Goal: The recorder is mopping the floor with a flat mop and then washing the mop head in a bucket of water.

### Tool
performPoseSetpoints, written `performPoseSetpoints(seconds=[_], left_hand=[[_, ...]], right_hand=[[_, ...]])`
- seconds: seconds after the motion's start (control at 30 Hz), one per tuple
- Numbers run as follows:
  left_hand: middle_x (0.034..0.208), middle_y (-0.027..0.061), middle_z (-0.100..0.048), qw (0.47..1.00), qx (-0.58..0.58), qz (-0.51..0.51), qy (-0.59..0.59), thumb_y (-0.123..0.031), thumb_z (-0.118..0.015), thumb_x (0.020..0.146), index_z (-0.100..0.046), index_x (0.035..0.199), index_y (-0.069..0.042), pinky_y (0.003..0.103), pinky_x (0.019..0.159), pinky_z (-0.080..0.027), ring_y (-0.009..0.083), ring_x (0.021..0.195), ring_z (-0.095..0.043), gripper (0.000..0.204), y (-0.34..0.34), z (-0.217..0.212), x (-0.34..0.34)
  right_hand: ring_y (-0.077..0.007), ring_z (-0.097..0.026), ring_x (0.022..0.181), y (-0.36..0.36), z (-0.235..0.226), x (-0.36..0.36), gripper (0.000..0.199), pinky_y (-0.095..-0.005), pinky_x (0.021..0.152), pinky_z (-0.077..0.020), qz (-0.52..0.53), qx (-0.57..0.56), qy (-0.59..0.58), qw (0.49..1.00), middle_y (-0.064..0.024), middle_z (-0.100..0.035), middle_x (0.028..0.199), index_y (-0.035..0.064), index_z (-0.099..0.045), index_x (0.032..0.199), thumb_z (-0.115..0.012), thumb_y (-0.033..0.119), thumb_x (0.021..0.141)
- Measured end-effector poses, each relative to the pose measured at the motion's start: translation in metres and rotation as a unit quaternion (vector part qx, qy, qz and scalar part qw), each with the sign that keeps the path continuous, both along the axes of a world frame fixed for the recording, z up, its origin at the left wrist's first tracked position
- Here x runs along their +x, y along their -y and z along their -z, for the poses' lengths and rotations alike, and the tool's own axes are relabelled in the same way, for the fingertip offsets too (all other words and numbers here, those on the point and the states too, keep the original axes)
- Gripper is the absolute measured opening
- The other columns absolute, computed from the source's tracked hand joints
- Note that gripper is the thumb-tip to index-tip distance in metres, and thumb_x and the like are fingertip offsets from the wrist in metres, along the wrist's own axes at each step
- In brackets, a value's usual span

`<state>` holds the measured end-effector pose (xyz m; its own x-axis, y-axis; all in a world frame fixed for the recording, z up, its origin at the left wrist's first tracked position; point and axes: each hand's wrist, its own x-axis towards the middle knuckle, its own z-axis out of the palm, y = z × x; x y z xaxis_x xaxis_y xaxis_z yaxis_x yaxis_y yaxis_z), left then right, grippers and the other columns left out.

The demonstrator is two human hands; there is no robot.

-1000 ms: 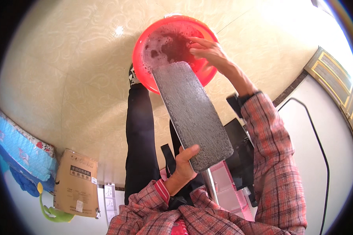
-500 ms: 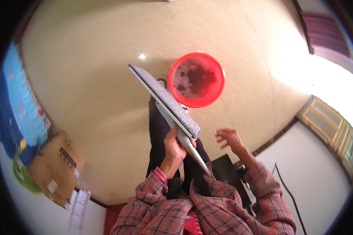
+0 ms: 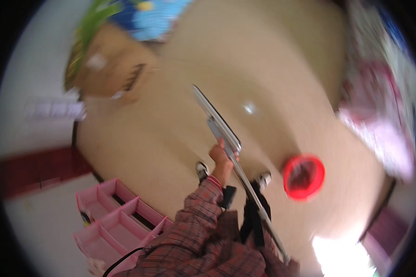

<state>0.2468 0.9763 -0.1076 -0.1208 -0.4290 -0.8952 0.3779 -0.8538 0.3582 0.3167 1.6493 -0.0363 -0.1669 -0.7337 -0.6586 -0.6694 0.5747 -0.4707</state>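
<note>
My left hand [image 3: 223, 161] is closed around a flat mop just below its head, where the pole meets it. The mop head [image 3: 217, 119] is raised and seen nearly edge-on, its long narrow shape slanting toward the far left. Its silver pole [image 3: 252, 189] runs back past my legs to the lower right of my jacket. Away to the right of the mop, a red bucket [image 3: 305, 199] stands on the floor with dark contents. My right hand is out of view.
A large cardboard box [image 3: 113, 64] stands at the far left beside a blue cloth [image 3: 157, 21]. Pink divided shelving [image 3: 104, 214] is close on my left. Pale pink bedding [image 3: 379, 124] hangs at the right. A black cable [image 3: 120, 261] curves by my left sleeve.
My view has swung left, so the bucket now appears farther right and the pink shelving has come in. The mop head has turned nearly edge-on. My right hand has gone out of view.
</note>
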Motion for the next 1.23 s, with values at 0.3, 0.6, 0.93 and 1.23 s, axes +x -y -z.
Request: performPoseSetpoints(seconds=[0.3, 0.6, 0.93, 1.23], left_hand=[[0.054, 0.0089, -0.049, 0.981, -0.097, -0.148, 0.075, -0.005, -0.062, 0.070, -0.048, 0.071, -0.002, 0.037, 0.037, -0.044, 0.0225, 0.040, -0.050, 0.015, 0.147, 0.000, 0.262], [0.054, 0.0134, -0.052, 0.956, -0.086, -0.281, -0.009, 0.005, -0.059, 0.065, -0.047, 0.059, 0.003, 0.037, 0.040, -0.048, 0.0256, 0.043, -0.053, 0.013, 0.194, -0.003, 0.369], [0.051, 0.0143, -0.052, 0.948, -0.081, -0.307, 0.021, 0.000, -0.057, 0.071, -0.051, 0.053, -0.001, 0.038, 0.036, -0.043, 0.0238, 0.046, -0.057, 0.018, 0.251, 0.043, 0.388], [0.061, 0.0137, -0.049, 0.887, -0.024, -0.459, 0.040, -0.002, -0.052, 0.074, -0.044, 0.087, -0.005, 0.041, 0.035, -0.043, 0.0287, 0.044, -0.052, 0.016, 0.435, 0.051, 0.468]], right_hand=[[-0.0300, -0.058, 0.066, 0.377, -0.065, -0.074, 0.033, -0.0400, 0.057, -0.0446, -0.032, 0.138, -0.149, 0.979, -0.0166, -0.057, 0.066, 0.0033, -0.056, 0.073, -0.063, 0.034, 0.066], [-0.0351, -0.059, 0.071, 0.757, -0.140, 0.123, 0.026, -0.0440, 0.063, -0.0469, -0.316, -0.001, -0.197, 0.928, -0.0178, -0.059, 0.078, 0.0014, -0.048, 0.093, -0.052, 0.016, 0.072], [-0.0309, -0.060, 0.065, 0.890, -0.232, 0.190, 0.033, -0.0396, 0.057, -0.0470, -0.476, -0.033, -0.279, 0.833, -0.0157, -0.058, 0.076, 0.0031, -0.047, 0.103, -0.050, 0.006, 0.070], [-0.0287, -0.059, 0.076, 1.065, -0.240, 0.207, 0.056, -0.0382, 0.060, -0.0460, -0.484, -0.040, -0.247, 0.838, -0.0128, -0.059, 0.085, 0.0142, -0.040, 0.123, -0.060, 0.013, 0.071]])
